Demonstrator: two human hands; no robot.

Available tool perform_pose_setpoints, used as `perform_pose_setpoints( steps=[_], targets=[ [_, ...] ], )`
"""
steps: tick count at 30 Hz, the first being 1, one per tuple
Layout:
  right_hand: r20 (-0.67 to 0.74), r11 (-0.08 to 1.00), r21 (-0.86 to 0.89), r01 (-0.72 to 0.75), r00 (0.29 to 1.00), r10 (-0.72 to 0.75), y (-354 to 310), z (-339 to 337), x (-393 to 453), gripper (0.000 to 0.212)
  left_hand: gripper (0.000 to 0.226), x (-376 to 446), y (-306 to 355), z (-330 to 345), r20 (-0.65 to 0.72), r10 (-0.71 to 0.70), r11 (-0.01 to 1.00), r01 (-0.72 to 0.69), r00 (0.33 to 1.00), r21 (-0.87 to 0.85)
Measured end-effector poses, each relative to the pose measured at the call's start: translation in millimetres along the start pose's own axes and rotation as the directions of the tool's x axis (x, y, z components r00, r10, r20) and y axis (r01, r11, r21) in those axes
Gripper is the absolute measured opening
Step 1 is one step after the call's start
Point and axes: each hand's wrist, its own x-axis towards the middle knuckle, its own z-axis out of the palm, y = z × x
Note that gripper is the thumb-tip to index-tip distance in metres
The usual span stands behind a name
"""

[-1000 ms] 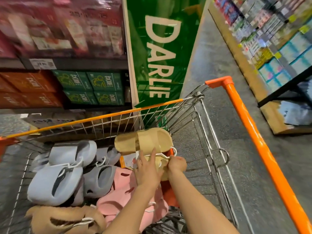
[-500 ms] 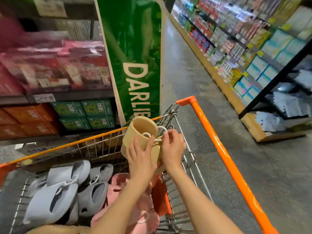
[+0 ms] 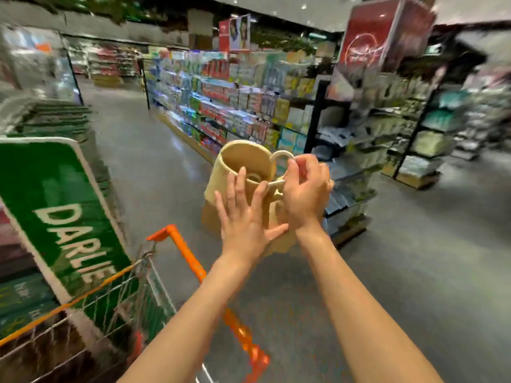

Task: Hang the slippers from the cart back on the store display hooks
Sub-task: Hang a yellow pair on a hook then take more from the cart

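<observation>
The right hand [image 3: 304,194] is pinching the white plastic hanger hook [image 3: 280,157], fingers curled around its loop. The left hand [image 3: 246,214] is pressing flat against the side of the beige foam slippers [image 3: 243,161], fingers straight and spread, steadying them. The pair is hanging in mid-air between both hands, toe opening facing the camera, raised well above the wire shopping cart with the orange handle [image 3: 179,244] sitting at the lower left. A green DARLIE sign [image 3: 55,205] is leaning just behind the cart's far rim. Blurry stocked store shelves [image 3: 221,106] are running along the aisle beyond.
</observation>
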Motion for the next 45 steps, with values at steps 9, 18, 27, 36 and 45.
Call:
perform_pose_setpoints(
  steps=[9, 18, 27, 36, 45],
  targets=[
    [-0.24, 0.927, -0.357, -0.117, 0.97, 0.03, 105.8, -252.5, 54.7, 0.02, 0.078, -29.6, 266.3, 86.9, 0.136, 0.295, 0.888, -0.219, 0.946, -0.403],
    [-0.529, 0.76, -0.562, -0.326, 0.848, -0.027, 189.1, -432.1, 79.6, 0.024, 0.078, -56.2, 462.6, 142.7, 0.098, 0.585, 0.603, -0.351, 0.805, -0.716],
    [-0.724, 0.452, -0.636, -0.625, 0.686, -0.071, 283.7, -530.1, 102.3, 0.021, 0.062, -62.4, 600.8, 233.0, -0.035, 0.767, 0.275, -0.379, 0.64, -0.884],
    [-0.873, 0.343, -0.487, -0.803, 0.453, -0.179, 371.5, -581.2, 150.6, 0.022, 0.051, -23.4, 700.4, 321.5, -0.193, 0.892, -0.037, -0.36, 0.408, -0.932],
    [-0.922, 0.317, -0.384, -0.867, 0.338, -0.191, 455.2, -648.2, 209.9, 0.019, 0.046, -10.6, 815.6, 412.7, -0.316, 0.891, -0.213, -0.314, 0.327, -0.925]
  ],
)
